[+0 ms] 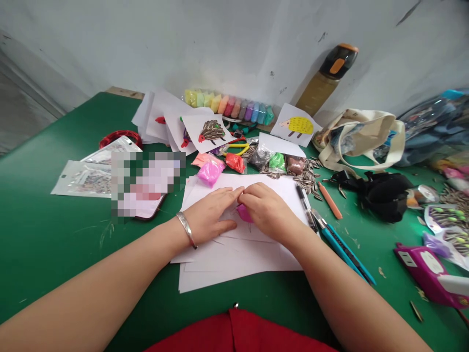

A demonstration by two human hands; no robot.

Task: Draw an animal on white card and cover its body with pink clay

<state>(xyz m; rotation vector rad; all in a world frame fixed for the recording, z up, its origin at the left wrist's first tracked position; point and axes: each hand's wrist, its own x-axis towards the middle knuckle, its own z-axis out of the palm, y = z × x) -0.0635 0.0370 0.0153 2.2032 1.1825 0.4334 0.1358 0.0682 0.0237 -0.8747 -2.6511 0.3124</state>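
Note:
My left hand (210,215) lies on a stack of white paper (220,274), fingers stretched forward and thumb apart. A silver bangle circles that wrist. My right hand (269,210) is closed, its fingers curled together at the left hand's fingertips; what they pinch, if anything, is hidden. Partly under the right hand is a flat patch of magenta clay (243,213) on the top sheet, with thin drawn lines below it. Just beyond my hands sits a bag of pink clay (211,172).
Bags of red clay (235,163) and green clay (277,162) lie behind, beside sunflower seeds (308,173). A hedgehog picture (212,134) leans farther back. A phone (150,190) is left; a teal utility knife (344,249), black pen (307,208) and orange stick (330,200) are right.

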